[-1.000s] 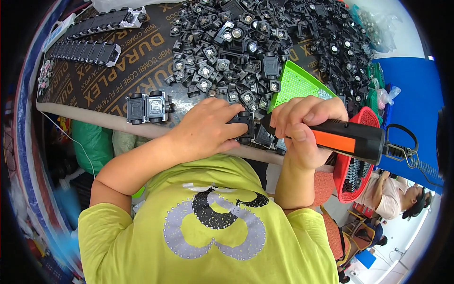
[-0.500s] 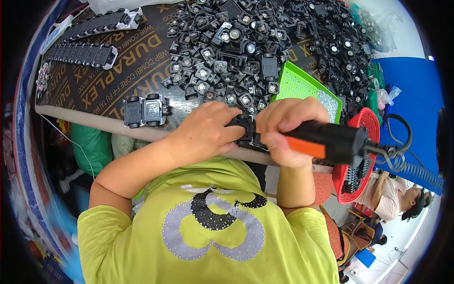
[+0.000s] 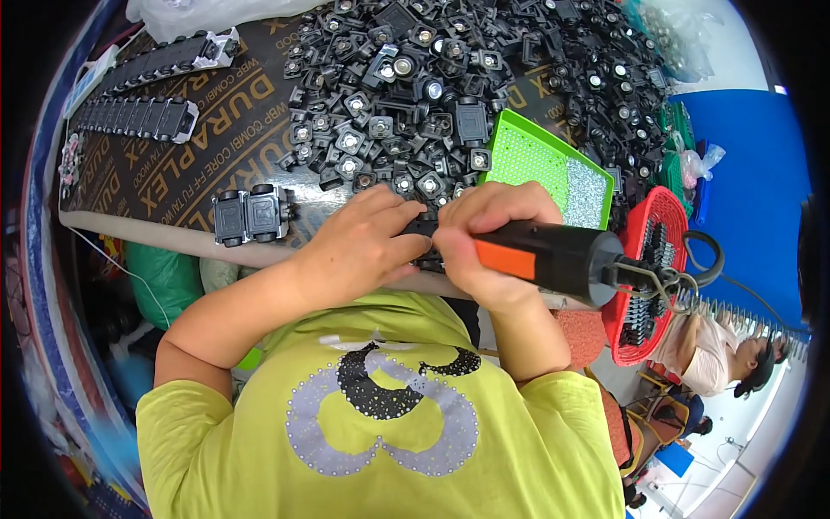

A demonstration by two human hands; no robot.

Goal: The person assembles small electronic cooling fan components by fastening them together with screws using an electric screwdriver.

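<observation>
My right hand (image 3: 497, 216) is wrapped round a black electric screwdriver (image 3: 566, 251) with an orange patch, held nearly level over the table's front edge. A coiled cord runs off its rear end to the right. My left hand (image 3: 354, 238) grips a small black plastic wheeled part (image 3: 422, 227) by its side, close to the screwdriver's front. The tool's tip and most of that part are hidden by my fingers. To the left of my left hand lies a pair of joined black and silver wheeled pieces (image 3: 251, 214).
Beyond my hands spreads a heap of black wheeled parts (image 3: 380, 130). A green tray (image 3: 529, 156) holding small silver bits stands behind my right hand, beside a red basket (image 3: 616, 333) of black pieces. Wheeled strips (image 3: 138, 117) lie far left. Another person (image 3: 705, 355) sits at right.
The whole view has shifted slightly, so the table things appear further left. Both hands stay together at the part, and the screwdriver has stayed in my right hand.
</observation>
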